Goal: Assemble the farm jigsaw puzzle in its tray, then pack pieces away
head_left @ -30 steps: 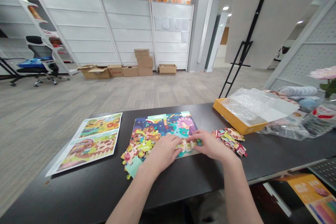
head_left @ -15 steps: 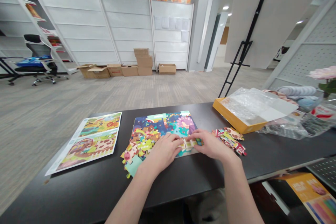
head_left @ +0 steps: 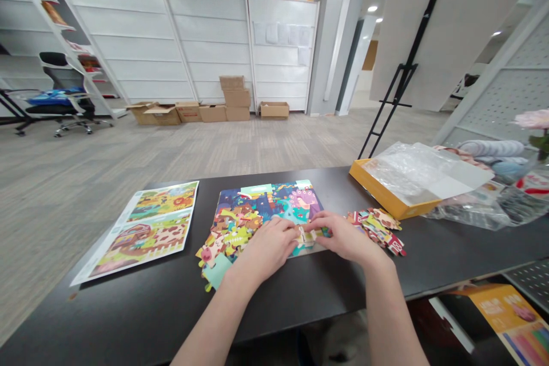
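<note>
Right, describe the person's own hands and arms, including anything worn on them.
The left hand and right hand are ungloved. The left forearm and right forearm are bare as far as the picture shows, with no sleeve, watch or bracelet in view. Rings can't be ruled out, since the fingers are partly hidden and small.

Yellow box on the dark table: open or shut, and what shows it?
Open: no lid closes the yellow box, and clear plastic shows inside it, bulging above its rim.
</note>
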Motion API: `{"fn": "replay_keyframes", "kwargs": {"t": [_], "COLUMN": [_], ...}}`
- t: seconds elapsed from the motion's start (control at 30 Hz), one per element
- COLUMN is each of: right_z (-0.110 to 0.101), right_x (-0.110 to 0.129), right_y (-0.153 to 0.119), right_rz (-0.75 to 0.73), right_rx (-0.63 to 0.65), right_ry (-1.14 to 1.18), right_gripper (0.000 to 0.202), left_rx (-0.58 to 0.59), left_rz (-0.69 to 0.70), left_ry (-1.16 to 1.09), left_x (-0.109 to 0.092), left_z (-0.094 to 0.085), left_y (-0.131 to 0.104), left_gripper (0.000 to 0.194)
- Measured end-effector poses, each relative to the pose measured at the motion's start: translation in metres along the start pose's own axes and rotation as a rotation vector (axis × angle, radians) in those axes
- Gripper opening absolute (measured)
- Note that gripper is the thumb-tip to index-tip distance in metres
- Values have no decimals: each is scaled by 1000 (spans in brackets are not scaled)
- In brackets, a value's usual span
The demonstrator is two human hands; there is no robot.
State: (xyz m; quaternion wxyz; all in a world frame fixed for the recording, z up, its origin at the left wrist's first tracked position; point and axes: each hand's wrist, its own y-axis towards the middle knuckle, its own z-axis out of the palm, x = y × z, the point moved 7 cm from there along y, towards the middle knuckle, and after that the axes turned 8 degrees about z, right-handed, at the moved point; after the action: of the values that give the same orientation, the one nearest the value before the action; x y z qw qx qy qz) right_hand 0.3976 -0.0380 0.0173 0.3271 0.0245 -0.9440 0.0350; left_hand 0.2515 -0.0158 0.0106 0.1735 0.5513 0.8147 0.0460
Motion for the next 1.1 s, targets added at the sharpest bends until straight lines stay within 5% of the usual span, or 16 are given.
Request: {"fn": "replay_keyframes", "kwargs": {"t": [0.33,0.9,1.1], "right_z": [6,10,6], "right_x": [-2,-6,-4], "right_y": [2,5,5], "right_rz": [-9,32,42], "right_rx": [1,-28,-55], "right_ry": [-57,4,-24], "right_gripper": [43,21,36], "left_rx": [-33,-3,-38], "left_rz": [1,4,-92], "left_ry": [-51,-63,-58], "left_x": [0,5,14], "left_z": [-1,-1,2], "left_y": [-2,-2,-6], "left_gripper": [23,19,40]}}
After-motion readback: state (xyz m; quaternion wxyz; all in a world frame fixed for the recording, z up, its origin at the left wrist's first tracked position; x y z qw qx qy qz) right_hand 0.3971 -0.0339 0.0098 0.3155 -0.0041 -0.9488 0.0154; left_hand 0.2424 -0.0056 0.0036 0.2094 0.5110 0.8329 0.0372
